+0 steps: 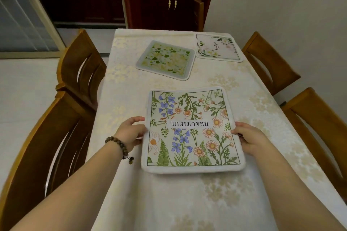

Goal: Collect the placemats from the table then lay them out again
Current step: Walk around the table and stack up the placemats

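A floral placemat with the word BEAUTIFUL (pixel 191 129) is in front of me over the table (pixel 169 202). My left hand (pixel 131 133) grips its left edge and my right hand (pixel 249 139) grips its right edge, thumbs on top. Its near edge casts a shadow on the cloth, so it seems slightly raised. Further back lies a green leafy placemat (pixel 165 60), turned at an angle. A pale placemat with pink flowers (pixel 217 48) lies flat at the far right corner, close beside the green one.
The table wears a cream cloth with a pale flower pattern. Two wooden chairs (pixel 56 137) stand along the left side and two (pixel 300 103) along the right. A dark wooden cabinet (pixel 165 5) stands beyond the far end.
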### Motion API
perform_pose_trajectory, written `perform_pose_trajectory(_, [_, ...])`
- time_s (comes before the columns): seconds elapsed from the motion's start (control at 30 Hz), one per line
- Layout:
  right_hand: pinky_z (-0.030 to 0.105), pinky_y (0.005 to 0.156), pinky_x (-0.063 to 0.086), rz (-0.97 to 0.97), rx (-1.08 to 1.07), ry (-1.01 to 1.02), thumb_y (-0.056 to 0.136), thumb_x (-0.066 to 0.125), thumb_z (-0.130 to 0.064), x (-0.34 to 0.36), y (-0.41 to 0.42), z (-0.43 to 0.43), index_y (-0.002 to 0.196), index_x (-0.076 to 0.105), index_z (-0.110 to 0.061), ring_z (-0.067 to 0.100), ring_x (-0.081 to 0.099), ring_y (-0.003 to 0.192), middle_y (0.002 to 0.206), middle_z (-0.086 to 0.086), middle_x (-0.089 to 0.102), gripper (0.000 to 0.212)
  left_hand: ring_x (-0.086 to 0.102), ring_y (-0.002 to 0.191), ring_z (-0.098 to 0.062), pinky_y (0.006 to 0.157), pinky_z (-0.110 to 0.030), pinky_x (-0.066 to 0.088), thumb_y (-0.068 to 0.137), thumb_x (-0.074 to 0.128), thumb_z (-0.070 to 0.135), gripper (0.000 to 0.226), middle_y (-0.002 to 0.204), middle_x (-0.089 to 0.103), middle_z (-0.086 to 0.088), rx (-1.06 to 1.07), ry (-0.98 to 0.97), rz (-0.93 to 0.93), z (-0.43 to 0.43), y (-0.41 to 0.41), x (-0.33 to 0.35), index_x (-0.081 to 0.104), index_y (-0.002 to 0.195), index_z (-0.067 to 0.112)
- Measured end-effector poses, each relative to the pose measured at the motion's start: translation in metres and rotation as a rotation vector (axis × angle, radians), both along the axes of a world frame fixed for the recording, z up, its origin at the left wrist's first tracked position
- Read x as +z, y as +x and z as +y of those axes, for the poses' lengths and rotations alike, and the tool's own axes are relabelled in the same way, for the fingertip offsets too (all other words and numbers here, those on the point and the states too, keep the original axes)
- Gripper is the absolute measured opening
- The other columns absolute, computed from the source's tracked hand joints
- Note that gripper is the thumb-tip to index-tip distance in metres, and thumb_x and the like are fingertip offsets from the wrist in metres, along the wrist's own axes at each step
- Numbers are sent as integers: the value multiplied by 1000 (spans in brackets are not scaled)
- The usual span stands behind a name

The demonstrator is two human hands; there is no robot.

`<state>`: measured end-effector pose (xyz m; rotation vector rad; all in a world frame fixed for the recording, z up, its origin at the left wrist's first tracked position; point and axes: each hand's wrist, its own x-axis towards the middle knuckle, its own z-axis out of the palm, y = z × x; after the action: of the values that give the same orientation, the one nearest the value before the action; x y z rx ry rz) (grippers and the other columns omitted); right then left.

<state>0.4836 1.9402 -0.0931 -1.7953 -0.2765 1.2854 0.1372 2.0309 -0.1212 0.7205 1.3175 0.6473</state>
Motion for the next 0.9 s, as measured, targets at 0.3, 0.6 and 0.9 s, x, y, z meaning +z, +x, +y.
perform_pose_trajectory(0.3, [56,81,51,37,170,101,86,42,16,59,-99,-18,107,58,0,42,61,100,105,30,64,31,69,87,-29,64,-40,58,86,57,-4,30,105,70,-17,107,108,21,-44,-106,63,59,112,10])
perform_pose_trajectory(0.6, [43,58,57,35,335,188,85,44,14,97,-239,-4,97,60,-6,33,67,82,91,22,69,29,73,74,-25,54,-36,57,84,64,2,26,97,70,-13,302,185,5,-97,-256,107,57,106,15])
perform_pose_trajectory(0.9, [48,63,58,48,465,176,85,46,12,93,-409,4,101,61,-7,38,66,93,97,24,68,29,67,91,-30,69,-42,57,89,59,3,32,109,67,-17,445,184,53,-137,-417,116,54,120,8])
